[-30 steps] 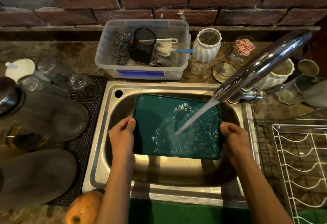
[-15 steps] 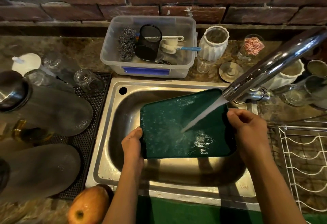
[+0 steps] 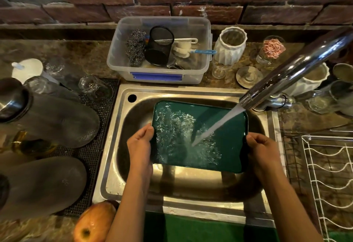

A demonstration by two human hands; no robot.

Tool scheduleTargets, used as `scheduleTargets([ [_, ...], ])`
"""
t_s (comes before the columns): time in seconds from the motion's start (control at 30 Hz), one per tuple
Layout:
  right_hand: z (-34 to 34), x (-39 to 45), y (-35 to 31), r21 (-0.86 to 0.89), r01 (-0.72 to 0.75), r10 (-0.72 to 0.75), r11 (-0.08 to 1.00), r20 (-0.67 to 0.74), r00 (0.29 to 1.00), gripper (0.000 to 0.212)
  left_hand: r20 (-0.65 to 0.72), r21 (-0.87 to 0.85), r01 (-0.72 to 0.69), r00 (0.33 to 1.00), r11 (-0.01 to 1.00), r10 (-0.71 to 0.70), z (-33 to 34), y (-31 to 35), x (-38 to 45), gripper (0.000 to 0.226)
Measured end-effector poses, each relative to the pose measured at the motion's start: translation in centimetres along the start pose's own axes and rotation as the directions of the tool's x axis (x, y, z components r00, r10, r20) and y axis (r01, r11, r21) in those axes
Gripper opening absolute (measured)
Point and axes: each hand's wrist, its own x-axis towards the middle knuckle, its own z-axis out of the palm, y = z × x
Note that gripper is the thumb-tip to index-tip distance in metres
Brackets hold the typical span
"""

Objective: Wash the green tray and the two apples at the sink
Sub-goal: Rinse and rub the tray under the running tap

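The green tray (image 3: 225, 138) is held level over the steel sink (image 3: 122, 146), under running water from the chrome tap (image 3: 290, 71). The stream strikes near the tray's middle and splashes outward. My left hand (image 3: 140, 146) grips the tray's left edge, thumb on top. Gripping the right edge is my right hand (image 3: 262, 150). One apple (image 3: 91, 224), yellow-red, lies on the counter at the sink's front left corner, partly hidden by my left forearm. A second apple is not in view.
A clear plastic tub (image 3: 160, 50) with scourers and brushes stands behind the sink. Glasses and dark lids lie on a black mat (image 3: 95, 155) to the left. White vases and jars stand at the back right. A white wire rack (image 3: 328, 180) sits to the right.
The tray was tilted with its right side raised half a second ago; it is now back level, and the water hits nearer its middle. Both hands kept their grip.
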Motion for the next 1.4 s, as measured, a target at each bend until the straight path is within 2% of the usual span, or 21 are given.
scheduleTargets([
  [0.17,0.0,0.6,1.9,0.004,-0.087,0.087,0.996,0.018,0.996,0.021,0.025,0.011,-0.041,0.999,0.999,0.041,0.4,0.9,-0.5,0.019],
  [0.4,0.7,0.8,2.5,0.054,-0.104,0.102,0.993,0.043,0.994,0.023,0.036,0.064,-0.06,0.998,0.996,0.058,-0.4,0.9,-1.0,0.02],
  [0.7,1.1,1.9,3.2,0.152,-0.123,0.128,0.981,-0.021,0.992,0.014,-0.087,0.045,0.053,0.995,0.998,-0.049,-1.2,-2.5,1.5,0.015],
  [0.87,1.3,3.4,4.6,0.083,-0.088,0.091,0.993,-0.039,0.995,0.014,-0.131,0.064,0.144,0.982,0.987,-0.135,-1.5,-5.2,4.1,0.02],
  [0.97,1.5,4.5,5.5,0.009,-0.089,0.089,0.996,-0.043,0.995,0.021,-0.141,0.07,0.177,0.976,0.982,-0.166,-1.3,-6.2,5.4,0.019],
  [1.1,2.0,5.6,6.5,-0.073,-0.108,0.103,0.991,-0.072,0.992,0.017,-0.147,0.086,0.214,0.969,0.973,-0.2,-1.0,-7.2,6.8,0.02],
  [1.4,3.5,8.4,8.4,-0.14,-0.175,0.161,0.975,-0.108,0.981,0.034,-0.172,0.09,0.261,0.955,0.961,-0.243,0.0,-8.7,8.7,0.025],
])
